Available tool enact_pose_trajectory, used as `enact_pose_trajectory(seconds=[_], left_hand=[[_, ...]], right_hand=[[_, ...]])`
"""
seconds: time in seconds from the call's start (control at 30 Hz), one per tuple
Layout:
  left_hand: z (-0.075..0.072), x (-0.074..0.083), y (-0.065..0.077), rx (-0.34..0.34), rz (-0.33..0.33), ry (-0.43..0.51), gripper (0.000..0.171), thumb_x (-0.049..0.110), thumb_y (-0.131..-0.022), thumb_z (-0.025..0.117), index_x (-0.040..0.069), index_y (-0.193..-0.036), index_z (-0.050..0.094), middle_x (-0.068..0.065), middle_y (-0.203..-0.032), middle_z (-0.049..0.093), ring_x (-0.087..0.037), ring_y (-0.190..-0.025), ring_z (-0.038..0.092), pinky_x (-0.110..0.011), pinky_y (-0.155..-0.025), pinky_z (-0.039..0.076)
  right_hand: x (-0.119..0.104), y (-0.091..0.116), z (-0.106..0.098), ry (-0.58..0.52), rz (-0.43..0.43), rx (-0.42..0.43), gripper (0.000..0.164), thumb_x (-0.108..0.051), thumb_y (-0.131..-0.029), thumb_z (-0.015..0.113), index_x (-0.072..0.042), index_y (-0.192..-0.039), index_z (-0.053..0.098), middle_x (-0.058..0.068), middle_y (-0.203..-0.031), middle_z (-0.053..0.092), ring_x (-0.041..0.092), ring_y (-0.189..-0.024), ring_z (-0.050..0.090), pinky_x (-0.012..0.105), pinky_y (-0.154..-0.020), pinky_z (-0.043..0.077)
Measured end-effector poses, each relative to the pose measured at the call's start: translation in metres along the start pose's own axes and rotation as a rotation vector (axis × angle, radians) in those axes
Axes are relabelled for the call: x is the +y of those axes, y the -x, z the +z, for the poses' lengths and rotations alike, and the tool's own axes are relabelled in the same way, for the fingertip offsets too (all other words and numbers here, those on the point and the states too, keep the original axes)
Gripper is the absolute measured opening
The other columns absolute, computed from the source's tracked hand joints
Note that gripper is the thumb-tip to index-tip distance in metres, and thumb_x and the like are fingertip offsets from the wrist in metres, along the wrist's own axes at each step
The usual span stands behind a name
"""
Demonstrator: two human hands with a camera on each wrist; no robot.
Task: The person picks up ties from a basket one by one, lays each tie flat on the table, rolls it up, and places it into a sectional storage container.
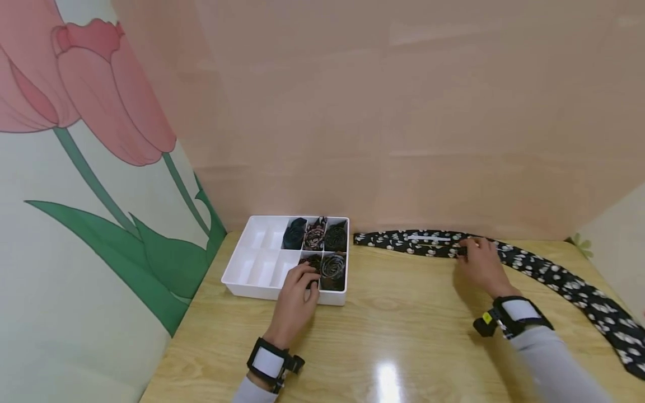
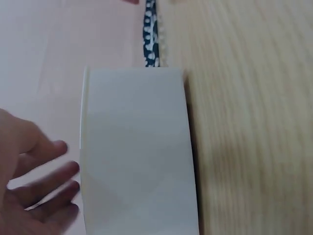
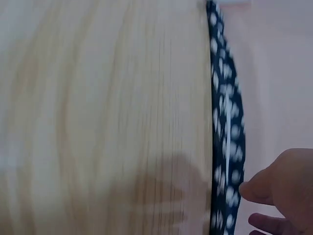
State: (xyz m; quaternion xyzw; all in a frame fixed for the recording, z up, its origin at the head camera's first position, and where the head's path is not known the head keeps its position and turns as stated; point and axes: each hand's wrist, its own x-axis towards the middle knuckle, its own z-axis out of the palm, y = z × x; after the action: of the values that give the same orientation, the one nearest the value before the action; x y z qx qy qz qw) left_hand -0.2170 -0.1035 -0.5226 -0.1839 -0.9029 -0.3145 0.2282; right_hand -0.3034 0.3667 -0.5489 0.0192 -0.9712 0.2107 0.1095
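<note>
My left hand (image 1: 296,294) is over the front row of a white compartment tray (image 1: 239,280), fingers bent loosely at a dark rolled necktie (image 1: 313,261) that they partly cover. In the left wrist view, that hand's fingers (image 2: 54,188) are spread apart beside the tray's rim. A long black necktie with a white floral pattern (image 1: 544,267) stretches along the back of the table and curves toward the front right. My right hand (image 1: 485,267) is at its middle, thumb and fingertips at the fabric; in the right wrist view, the thumb (image 3: 259,188) meets the tie's edge.
More rolled neckties fill compartments at the tray's right, such as a greyish coil (image 1: 332,268) and a dark green one (image 1: 294,234). A pinkish-brown covering (image 1: 393,123) rises behind the wooden table (image 1: 403,330). A tulip-patterned panel (image 1: 116,101) stands at left.
</note>
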Motion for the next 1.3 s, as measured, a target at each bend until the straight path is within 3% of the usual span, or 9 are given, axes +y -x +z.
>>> enact_pose_trajectory(seconds=[0.13,0.23,0.47,0.63,0.9,1.1,1.2,1.3], left_hand=[[-0.004,0.001,0.005,0.102,0.066,0.018,0.012,0.0,-0.095,0.071,0.008,-0.101,0.079,-0.004,-0.109,0.071,-0.019,-0.108,0.063,-0.035,-0.092,0.058],[-0.006,0.001,0.008,0.122,0.073,0.016,0.013,0.0,-0.092,0.073,0.01,-0.096,0.079,0.002,-0.096,0.069,-0.015,-0.094,0.06,-0.03,-0.079,0.055],[-0.008,-0.003,0.016,0.1,0.086,0.029,0.015,-0.002,-0.09,0.073,0.011,-0.091,0.079,0.004,-0.09,0.069,-0.013,-0.088,0.06,-0.026,-0.074,0.053],[-0.009,-0.004,0.017,0.079,0.099,0.043,0.016,-0.004,-0.089,0.073,0.011,-0.091,0.079,0.006,-0.089,0.068,-0.012,-0.087,0.06,-0.024,-0.073,0.053],[-0.007,-0.004,0.019,0.046,0.122,0.055,0.016,-0.005,-0.086,0.074,0.01,-0.091,0.079,0.006,-0.089,0.068,-0.01,-0.085,0.06,-0.022,-0.073,0.053],[-0.006,-0.003,0.024,0.022,0.119,0.063,0.017,-0.004,-0.087,0.073,0.011,-0.093,0.08,0.007,-0.09,0.068,-0.007,-0.083,0.06,-0.02,-0.072,0.052],[-0.006,0.0,0.025,0.01,0.106,0.076,0.016,-0.003,-0.089,0.073,0.011,-0.094,0.08,0.007,-0.089,0.067,-0.006,-0.079,0.059,-0.019,-0.069,0.051],[-0.005,0.002,0.027,-0.008,0.09,0.079,0.016,-0.001,-0.09,0.072,0.013,-0.095,0.079,0.008,-0.089,0.066,-0.005,-0.077,0.057,-0.017,-0.067,0.048]], right_hand=[[0.033,-0.001,-0.009,0.047,0.037,0.011,0.049,0.003,-0.1,0.055,0.016,-0.145,0.04,0.047,-0.149,0.028,0.07,-0.135,0.023,0.08,-0.105,0.027],[0.057,-0.002,-0.014,0.079,0.075,0.009,0.056,0.004,-0.099,0.051,0.013,-0.15,0.032,0.048,-0.152,0.023,0.073,-0.137,0.021,0.083,-0.107,0.025],[0.092,0.005,-0.023,0.147,0.156,-0.113,0.067,-0.009,-0.097,0.053,0.018,-0.153,0.029,0.052,-0.149,0.024,0.073,-0.136,0.021,0.081,-0.109,0.025],[0.099,0.01,-0.029,0.151,0.203,-0.114,0.064,-0.013,-0.098,0.053,0.019,-0.15,0.033,0.056,-0.14,0.029,0.076,-0.126,0.024,0.082,-0.099,0.029],[0.097,0.016,-0.037,0.161,0.167,-0.124,0.053,-0.017,-0.1,0.057,0.023,-0.133,0.043,0.054,-0.126,0.038,0.074,-0.115,0.03,0.08,-0.087,0.034],[0.093,0.022,-0.034,0.163,0.112,-0.114,0.062,-0.039,-0.106,0.06,0.016,-0.134,0.052,0.047,-0.123,0.059,0.071,-0.106,0.048,0.074,-0.078,0.043],[0.089,0.028,-0.033,0.128,0.061,-0.157,0.065,-0.047,-0.108,0.056,0.011,-0.137,0.052,0.041,-0.109,0.068,0.058,-0.086,0.063,0.061,-0.065,0.05],[0.082,0.036,-0.033,0.063,0.065,-0.251,0.065,-0.048,-0.111,0.05,0.009,-0.143,0.049,0.026,-0.087,0.072,0.035,-0.067,0.064,0.046,-0.055,0.047]])
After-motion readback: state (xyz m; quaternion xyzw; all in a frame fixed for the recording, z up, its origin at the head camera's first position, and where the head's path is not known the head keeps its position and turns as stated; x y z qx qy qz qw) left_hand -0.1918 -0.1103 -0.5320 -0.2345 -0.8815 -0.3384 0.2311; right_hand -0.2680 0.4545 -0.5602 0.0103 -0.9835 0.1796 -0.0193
